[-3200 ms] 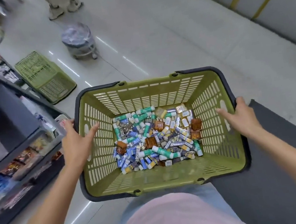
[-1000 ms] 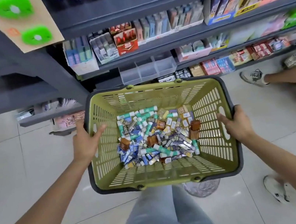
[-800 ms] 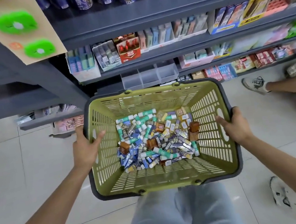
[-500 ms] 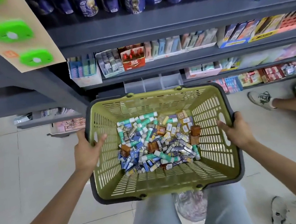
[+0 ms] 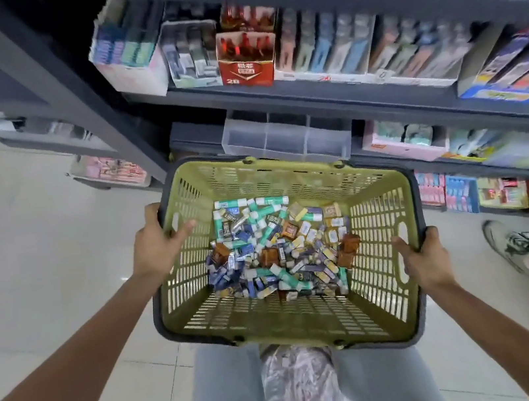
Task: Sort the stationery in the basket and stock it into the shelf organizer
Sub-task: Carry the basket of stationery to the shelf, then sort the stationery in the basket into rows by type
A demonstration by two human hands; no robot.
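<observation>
Currently left hand [image 5: 156,248] and right hand [image 5: 427,261] each grip the olive-green slotted plastic basket [image 5: 383,240] rim; heaped small stationery [image 5: 278,250] inside, clear 3-compartment plastic organizer [image 5: 288,137] just beyond.

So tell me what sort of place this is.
Most likely a stationery shop aisle: dark grey metal shelves of boxed goods, a clear plastic compartment organizer, and an olive-green plastic shopping basket of small stationery items.

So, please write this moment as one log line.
left hand grips basket rim | right hand grips rim | stationery unsorted | organizer empty
</observation>
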